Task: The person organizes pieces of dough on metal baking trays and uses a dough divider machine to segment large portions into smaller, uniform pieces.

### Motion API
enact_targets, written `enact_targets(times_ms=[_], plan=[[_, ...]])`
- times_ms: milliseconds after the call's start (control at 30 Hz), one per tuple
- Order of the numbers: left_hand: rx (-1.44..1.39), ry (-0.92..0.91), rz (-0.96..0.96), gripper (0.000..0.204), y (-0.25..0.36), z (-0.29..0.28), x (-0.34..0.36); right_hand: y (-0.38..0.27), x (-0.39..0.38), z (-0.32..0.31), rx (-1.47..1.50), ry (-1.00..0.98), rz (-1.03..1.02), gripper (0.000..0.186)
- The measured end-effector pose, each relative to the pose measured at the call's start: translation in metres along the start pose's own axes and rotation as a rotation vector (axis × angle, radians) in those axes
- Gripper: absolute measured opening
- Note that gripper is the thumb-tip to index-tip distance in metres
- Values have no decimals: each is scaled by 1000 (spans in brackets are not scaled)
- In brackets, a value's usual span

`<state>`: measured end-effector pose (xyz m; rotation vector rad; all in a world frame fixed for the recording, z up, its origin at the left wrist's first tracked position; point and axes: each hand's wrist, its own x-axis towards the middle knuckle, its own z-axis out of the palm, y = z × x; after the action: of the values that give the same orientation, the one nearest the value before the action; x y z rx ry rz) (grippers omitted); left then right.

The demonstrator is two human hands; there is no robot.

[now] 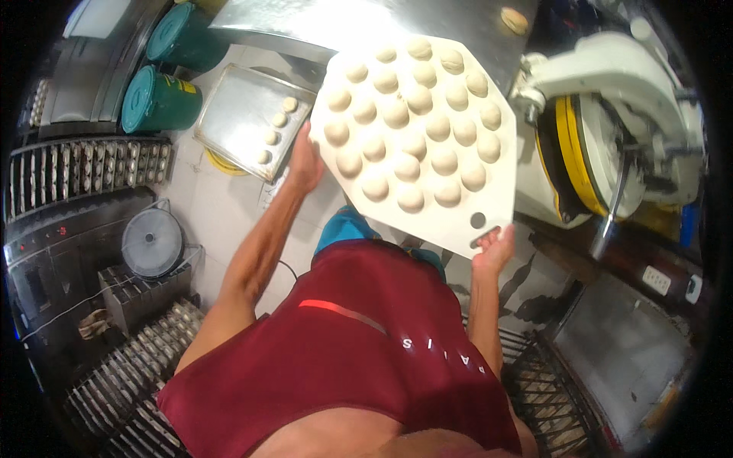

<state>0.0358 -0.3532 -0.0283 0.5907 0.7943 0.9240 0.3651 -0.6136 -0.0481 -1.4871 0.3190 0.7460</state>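
In front of me is a white many-sided board (pixel 489 183) with several rows of round dough balls (pixel 395 114) on it. My left hand (pixel 305 162) grips the board's left edge; its fingers are partly hidden beneath. At the near right corner my right hand (pixel 495 249) is closed on the board, fingers through the handle slot beside a round hole. Just left of the board is a metal baking tray (pixel 237 107), lower down, with several dough pieces (pixel 279 120) in a line along its right side.
A steel table (pixel 290 23) lies beyond the board, with one dough piece (pixel 514 20) on it. At the right stands a large white machine (pixel 595 69) with a metal lever. Left are green lidded bins (pixel 162 99), loaded tray racks (pixel 88 168) and a fan (pixel 153 243).
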Motion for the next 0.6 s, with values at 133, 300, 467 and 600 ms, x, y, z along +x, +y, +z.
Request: enact_targets(times_ms=[133, 300, 467, 600], plan=[[13, 1, -89, 73, 64, -31, 83, 45, -8, 88, 126, -106, 52, 29], [4, 68, -127, 71, 69, -102, 86, 26, -57, 146, -1299, -1040, -332, 28], [-307, 214, 56, 60, 92, -111, 74, -31, -18, 247, -1061, -658, -784, 30], [-354, 338, 188, 47, 97, -130, 94, -58, 45, 371, -984, -512, -800, 52]])
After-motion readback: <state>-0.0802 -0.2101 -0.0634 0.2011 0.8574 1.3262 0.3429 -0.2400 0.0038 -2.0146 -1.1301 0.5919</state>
